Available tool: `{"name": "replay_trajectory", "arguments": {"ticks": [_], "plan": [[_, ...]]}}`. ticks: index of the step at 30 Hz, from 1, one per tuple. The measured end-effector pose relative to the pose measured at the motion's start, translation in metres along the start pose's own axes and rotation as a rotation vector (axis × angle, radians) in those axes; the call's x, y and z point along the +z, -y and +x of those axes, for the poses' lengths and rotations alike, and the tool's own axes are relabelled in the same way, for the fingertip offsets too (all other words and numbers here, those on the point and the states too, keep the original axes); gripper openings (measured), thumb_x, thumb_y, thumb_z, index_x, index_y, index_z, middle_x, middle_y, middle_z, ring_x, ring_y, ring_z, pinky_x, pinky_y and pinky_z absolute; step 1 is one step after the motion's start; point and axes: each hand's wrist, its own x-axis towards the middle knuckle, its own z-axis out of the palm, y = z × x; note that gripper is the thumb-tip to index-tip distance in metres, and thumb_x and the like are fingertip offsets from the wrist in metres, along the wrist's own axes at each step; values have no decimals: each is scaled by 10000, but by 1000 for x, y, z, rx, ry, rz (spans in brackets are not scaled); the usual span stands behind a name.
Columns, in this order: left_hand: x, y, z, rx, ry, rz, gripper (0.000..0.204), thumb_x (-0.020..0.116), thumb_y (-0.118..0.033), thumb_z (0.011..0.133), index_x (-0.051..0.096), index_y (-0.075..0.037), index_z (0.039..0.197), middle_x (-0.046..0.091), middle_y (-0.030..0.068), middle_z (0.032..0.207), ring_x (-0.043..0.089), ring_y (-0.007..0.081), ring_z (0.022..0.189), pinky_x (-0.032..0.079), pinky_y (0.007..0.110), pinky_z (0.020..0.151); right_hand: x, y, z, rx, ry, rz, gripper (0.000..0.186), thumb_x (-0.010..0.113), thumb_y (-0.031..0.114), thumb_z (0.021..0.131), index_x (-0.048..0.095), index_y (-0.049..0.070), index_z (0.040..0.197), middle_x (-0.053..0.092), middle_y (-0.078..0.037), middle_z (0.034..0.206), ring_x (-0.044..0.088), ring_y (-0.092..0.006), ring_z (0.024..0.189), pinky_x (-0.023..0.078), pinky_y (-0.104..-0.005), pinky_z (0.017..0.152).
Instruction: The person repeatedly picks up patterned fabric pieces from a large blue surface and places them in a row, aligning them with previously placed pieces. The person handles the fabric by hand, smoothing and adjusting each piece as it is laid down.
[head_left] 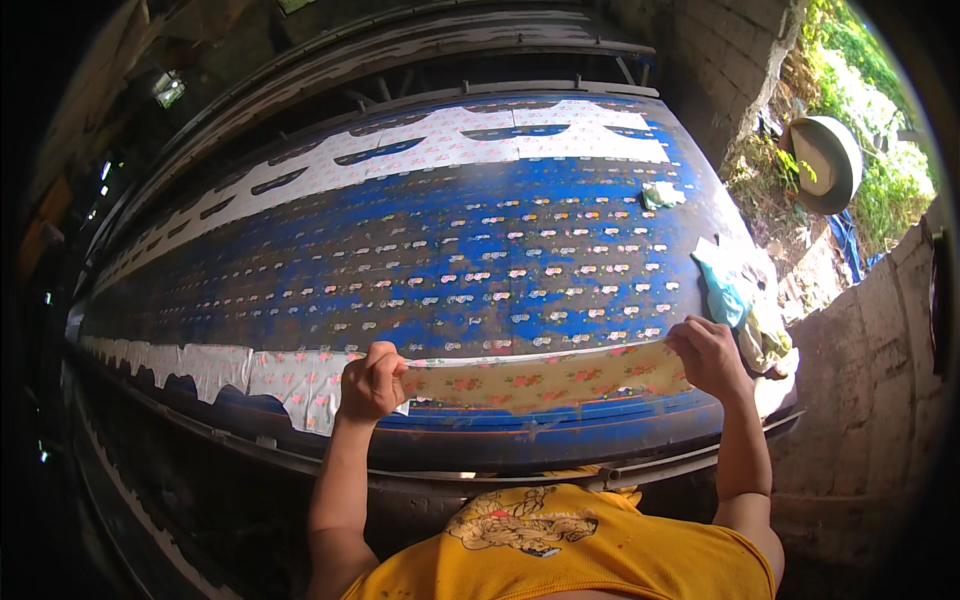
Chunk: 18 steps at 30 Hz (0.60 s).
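A strip of thin fabric with pink flowers (540, 382) is stretched between my two hands over the near edge of a long table. My left hand (372, 382) is closed around its left upper corner. The right upper corner is pinched in my right hand (706, 355), with the fingers pressed together. The strip's upper edge is pulled nearly straight and its body hangs toward me. To the left of my left hand, white floral fabric pieces (300, 383) with curved cutouts lie flat along the near edge.
The long blue-stained table (590, 300) bears rows of printed flowers. More white floral pieces (400, 145) lie along its far side. A small crumpled cloth (662, 195) and a pile of rags (755, 290) sit toward the right end. Metal rails (500, 85) run beyond it; a block wall (850, 390) stands right.
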Motion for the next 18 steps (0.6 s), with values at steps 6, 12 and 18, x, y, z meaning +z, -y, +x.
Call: {"name": "replay_trajectory", "arguments": {"ticks": [6, 12, 18], "plan": [[33, -3, -43, -94, 135, -42, 189, 679, -25, 862, 522, -77, 954, 616, 69, 833, 666, 277, 573, 534, 381, 452, 53, -25, -21, 19, 98, 36, 126, 703, 155, 915, 663, 37, 900, 672, -128, 788, 662, -371, 684, 525, -449, 607], [109, 28, -83, -203, 393, -84, 109, 610, -195, 986, 547, -115, 1024, 553, 87, 914, 666, 368, 625, 554, 491, 520, 129, -86, -16, 60, 265, -122, 251, 649, 307, 962, 634, 60, 918, 693, -158, 794, 671, -398, 712, 524, -490, 616], [133, 38, -86, -221, 492, -53, 144, 599, -241, 1000, 550, -110, 1037, 531, 119, 959, 657, 389, 650, 528, 534, 544, 150, -119, -18, 112, 217, -274, 282, 659, 343, 949, 614, 65, 940, 698, -157, 854, 683, -380, 738, 531, -492, 615]]}}
